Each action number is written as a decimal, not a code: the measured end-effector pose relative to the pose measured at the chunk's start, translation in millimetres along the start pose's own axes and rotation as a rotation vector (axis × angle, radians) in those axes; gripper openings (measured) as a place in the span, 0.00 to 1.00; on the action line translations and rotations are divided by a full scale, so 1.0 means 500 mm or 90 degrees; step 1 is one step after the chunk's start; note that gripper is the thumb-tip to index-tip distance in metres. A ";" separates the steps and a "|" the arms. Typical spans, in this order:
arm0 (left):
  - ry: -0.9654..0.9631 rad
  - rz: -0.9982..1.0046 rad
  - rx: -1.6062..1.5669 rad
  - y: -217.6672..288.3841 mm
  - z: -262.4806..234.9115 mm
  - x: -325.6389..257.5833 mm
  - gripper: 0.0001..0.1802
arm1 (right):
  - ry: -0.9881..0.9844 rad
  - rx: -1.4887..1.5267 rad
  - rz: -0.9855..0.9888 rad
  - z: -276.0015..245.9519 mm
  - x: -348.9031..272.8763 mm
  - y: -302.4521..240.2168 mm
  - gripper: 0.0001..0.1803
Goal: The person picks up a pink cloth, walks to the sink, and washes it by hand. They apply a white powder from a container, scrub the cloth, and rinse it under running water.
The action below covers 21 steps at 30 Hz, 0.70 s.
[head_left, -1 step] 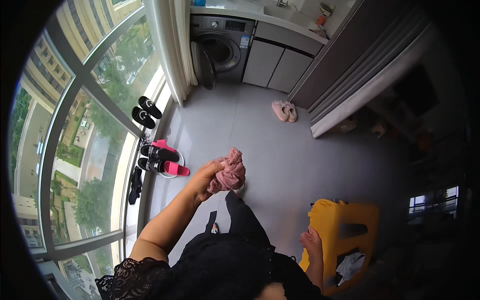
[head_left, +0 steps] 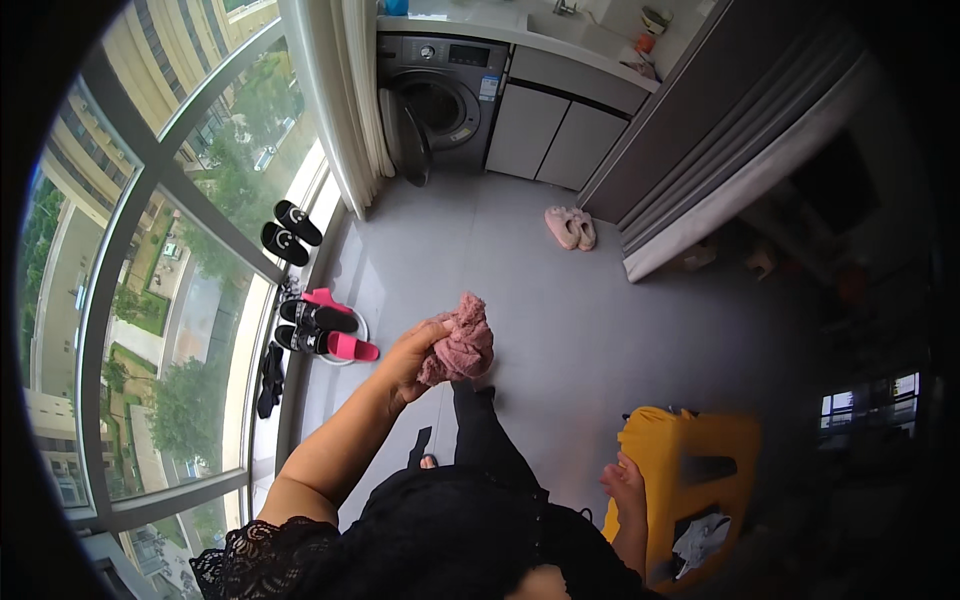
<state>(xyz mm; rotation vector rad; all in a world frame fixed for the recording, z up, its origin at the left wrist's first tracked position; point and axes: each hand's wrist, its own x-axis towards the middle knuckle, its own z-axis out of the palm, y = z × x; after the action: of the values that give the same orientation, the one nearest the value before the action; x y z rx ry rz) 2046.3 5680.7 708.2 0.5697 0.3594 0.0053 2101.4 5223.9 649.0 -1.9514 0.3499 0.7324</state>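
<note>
Grasping a crumpled dusty-pink fluffy cloth (head_left: 465, 345), the left hand (head_left: 408, 362) pinches one side, leaving loose folds to the grip's right. Should the thumb ease, those unsupported folds could drag the cloth down onto the grey floor (head_left: 540, 340) beneath, near the black trouser leg (head_left: 485, 430), where a step might catch it. Lower right of that grip, the right hand (head_left: 626, 485), loosely uncurled and seemingly empty, is beside a yellow plastic frame (head_left: 655, 430); a careless swing could knock it.

Centre: crumpled, dusty-pink fabric cloth (head_left: 462, 345). Lower right: boxy, yellow-orange object (head_left: 660, 490). Top centre: box-shaped, grey washing machine (head_left: 440, 100). Lower left: black lace sleeve (head_left: 250, 548), openwork-patterned.
</note>
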 end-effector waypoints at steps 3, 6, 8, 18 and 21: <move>-0.004 0.014 -0.050 0.107 -0.003 0.239 0.22 | -0.043 0.042 -0.079 0.053 0.277 -0.156 0.35; 0.102 0.026 -0.054 0.220 0.032 0.436 0.20 | -0.084 0.006 -0.057 0.126 0.552 -0.375 0.29; 0.115 0.033 -0.034 0.302 0.047 0.535 0.20 | -0.132 0.009 -0.111 0.206 0.691 -0.582 0.26; 0.100 0.108 -0.071 0.644 0.058 1.088 0.22 | -0.347 -0.058 -0.471 0.479 1.053 -1.403 0.29; 0.008 0.155 -0.087 0.743 0.061 1.297 0.22 | -0.250 -0.072 -0.463 0.455 1.214 -1.532 0.29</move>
<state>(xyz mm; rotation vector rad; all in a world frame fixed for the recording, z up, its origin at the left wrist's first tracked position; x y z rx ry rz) 2699.2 6045.2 713.5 0.4756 0.2969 0.2657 2899.4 5826.5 731.2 -1.7967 -0.6240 0.6264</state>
